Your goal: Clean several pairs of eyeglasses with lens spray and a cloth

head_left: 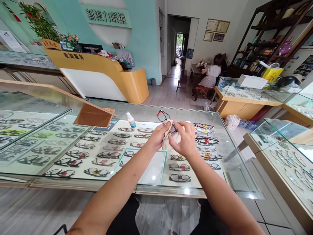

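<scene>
Over the glass display case [151, 187], both hands come together around a pair of eyeglasses [163, 115] with a dark frame and a red tag on one lens. My left hand [158, 135] pinches a beige cleaning cloth [166, 141] near the middle of the glasses. Fingers of my right hand [184, 137] close on the other lens side, where cloth and hand partly hide the frame. To the left, a small white spray bottle [131, 120] with a blue label stands upright on the glass. Rows of eyeglasses [179, 167] lie inside the case below.
A wooden-framed mirror or stand [94, 114] rests on the case at left. Another glass case [281, 156] is at right. Beyond are a yellow-and-white counter [97, 70], a seated person [211, 76] at a table, and plastic bags [232, 121] on the floor.
</scene>
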Demonstrator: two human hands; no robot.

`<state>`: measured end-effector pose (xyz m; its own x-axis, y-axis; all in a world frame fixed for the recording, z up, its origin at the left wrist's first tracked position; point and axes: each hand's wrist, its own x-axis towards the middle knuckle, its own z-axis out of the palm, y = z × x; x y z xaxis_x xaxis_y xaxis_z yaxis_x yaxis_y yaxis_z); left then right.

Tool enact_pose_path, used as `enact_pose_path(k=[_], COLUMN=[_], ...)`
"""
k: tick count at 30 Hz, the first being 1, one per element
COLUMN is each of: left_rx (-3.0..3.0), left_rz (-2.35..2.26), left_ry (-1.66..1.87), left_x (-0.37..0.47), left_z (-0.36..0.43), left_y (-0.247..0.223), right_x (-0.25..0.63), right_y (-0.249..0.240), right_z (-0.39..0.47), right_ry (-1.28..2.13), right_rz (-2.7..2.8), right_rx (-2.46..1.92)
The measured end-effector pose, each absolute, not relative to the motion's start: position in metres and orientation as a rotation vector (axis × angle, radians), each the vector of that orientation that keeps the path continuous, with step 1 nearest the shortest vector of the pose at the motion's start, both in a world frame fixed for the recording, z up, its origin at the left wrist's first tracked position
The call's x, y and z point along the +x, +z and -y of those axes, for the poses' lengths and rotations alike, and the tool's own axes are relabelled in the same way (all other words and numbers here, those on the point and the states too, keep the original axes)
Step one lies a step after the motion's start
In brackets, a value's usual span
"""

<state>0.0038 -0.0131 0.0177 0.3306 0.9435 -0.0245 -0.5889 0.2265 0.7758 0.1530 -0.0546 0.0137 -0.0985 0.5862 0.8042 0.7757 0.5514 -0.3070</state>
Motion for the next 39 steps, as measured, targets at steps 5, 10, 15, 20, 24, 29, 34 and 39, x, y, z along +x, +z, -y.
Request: enact_pose_path(k=[5,10,15,20,24,29,34,39], left_rx=[1.098,1.327,1.41,1.461,1.472,1.552,1.596,1.504], left_rz=[-0.698,-0.704,-0.759,-0.841,-0.863,-0.965,-0.964,-0.907], left_ry=[0.97,0.865,0.867,0.881,0.827,0.826,0.869,0.827], left_x=[-0.004,-0.004,-0.007,-0.01,-0.012,-0.014,-0.011,-0.01], left_z=[0.019,0.022,0.017,0.015,0.014,0.014,0.019,0.022], left_y=[0.023,0.024,0.023,0.022,0.024,0.027,0.03,0.031], right_x=[0.172,0.178,0.174,0.175,0.175,0.169,0.16,0.158], right_y=[0.031,0.035,0.032,0.034,0.034,0.027,0.021,0.02], right_z=[0.047,0.037,0.037,0.039,0.039,0.038,0.038,0.037], right_ry=[0.336,1.042,1.146,1.232,1.291,1.267,1.259,1.259], right_rz=[1.511,1.321,1.21,1.191,1.158,1.142,1.086,1.026], right_rx=[-1.123,-1.054,-1.053,-1.064,-1.081,-1.112,-1.07,-1.062])
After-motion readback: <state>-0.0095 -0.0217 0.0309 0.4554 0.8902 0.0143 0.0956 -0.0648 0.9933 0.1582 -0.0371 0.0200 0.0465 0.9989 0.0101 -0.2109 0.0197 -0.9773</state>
